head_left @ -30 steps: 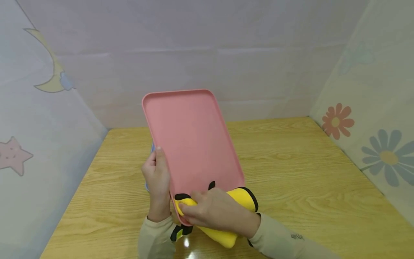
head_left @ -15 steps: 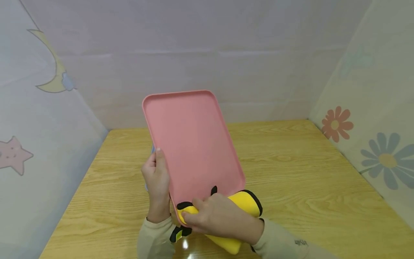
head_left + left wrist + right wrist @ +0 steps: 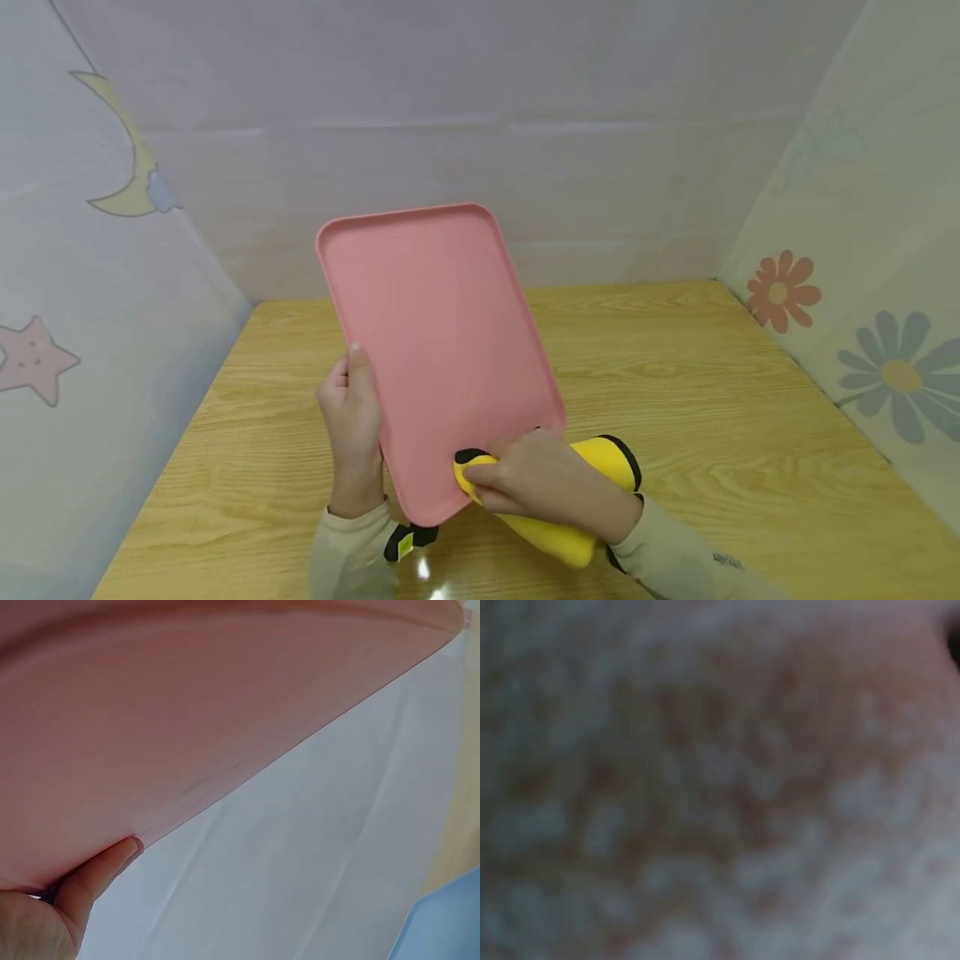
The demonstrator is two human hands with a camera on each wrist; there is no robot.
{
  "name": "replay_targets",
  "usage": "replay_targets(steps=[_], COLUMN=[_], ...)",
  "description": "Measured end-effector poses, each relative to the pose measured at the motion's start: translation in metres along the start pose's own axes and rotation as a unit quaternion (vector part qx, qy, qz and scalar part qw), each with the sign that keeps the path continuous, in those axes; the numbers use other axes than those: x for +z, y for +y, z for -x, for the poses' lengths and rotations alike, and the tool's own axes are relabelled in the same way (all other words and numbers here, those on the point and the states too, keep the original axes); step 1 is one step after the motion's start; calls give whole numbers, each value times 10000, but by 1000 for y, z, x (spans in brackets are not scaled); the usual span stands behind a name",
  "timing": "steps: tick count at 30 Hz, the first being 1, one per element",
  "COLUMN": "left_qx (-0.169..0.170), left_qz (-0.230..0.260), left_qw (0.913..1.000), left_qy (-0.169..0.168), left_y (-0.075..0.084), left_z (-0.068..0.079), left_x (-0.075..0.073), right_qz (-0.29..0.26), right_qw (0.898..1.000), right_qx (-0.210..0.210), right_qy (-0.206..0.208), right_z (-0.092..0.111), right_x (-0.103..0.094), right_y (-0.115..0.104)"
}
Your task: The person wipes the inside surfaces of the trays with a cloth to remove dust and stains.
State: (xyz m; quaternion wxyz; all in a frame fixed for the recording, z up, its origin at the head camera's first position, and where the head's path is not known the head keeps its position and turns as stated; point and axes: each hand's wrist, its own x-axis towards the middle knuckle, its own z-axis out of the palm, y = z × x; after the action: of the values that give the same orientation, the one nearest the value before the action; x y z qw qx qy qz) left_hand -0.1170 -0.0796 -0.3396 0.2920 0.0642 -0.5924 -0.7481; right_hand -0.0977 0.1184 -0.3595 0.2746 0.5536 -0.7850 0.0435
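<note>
A pink tray (image 3: 442, 333) is held up at a slant in the head view, its flat inner face towards me. My left hand (image 3: 352, 429) grips its left rim, thumb over the front. In the left wrist view the tray's pink surface (image 3: 165, 735) fills the upper part, with fingers of the left hand (image 3: 86, 889) at its edge. My right hand (image 3: 551, 483) holds a bunched yellow cloth with black trim (image 3: 543, 537) against the tray's lower part. The right wrist view is too blurred and close to make anything out.
The tray is above a wooden table (image 3: 712, 400). A blue flat-edged object (image 3: 442, 922) shows at the left wrist view's corner. Pale fabric walls, one with a red flower (image 3: 780, 292), stand around the table. A black strap (image 3: 411, 540) lies by the left sleeve.
The right hand and yellow cloth have moved right along the tray's lower end, away from its left corner. The tray and left hand have shifted slightly left, covering the blue edge behind.
</note>
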Motion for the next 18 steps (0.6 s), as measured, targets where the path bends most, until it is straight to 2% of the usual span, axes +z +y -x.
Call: replay_targets(steps=[3,8,18], left_qx=[-45,-19,46], left_qz=[30,10,70], left_qw=[10000,9999,9996], left_qy=[50,122,284], left_y=[1,2,4], left_z=[-2,-4,-5], left_x=[-2,-4,-8], right_qz=[-264,-674,-781], right_qw=[9993,9929,9732], right_qx=[238,776,1742], right_qy=[-95,-593,-1281], right_z=[8,19,38], right_x=[1,1,7], right_y=[9,20,41])
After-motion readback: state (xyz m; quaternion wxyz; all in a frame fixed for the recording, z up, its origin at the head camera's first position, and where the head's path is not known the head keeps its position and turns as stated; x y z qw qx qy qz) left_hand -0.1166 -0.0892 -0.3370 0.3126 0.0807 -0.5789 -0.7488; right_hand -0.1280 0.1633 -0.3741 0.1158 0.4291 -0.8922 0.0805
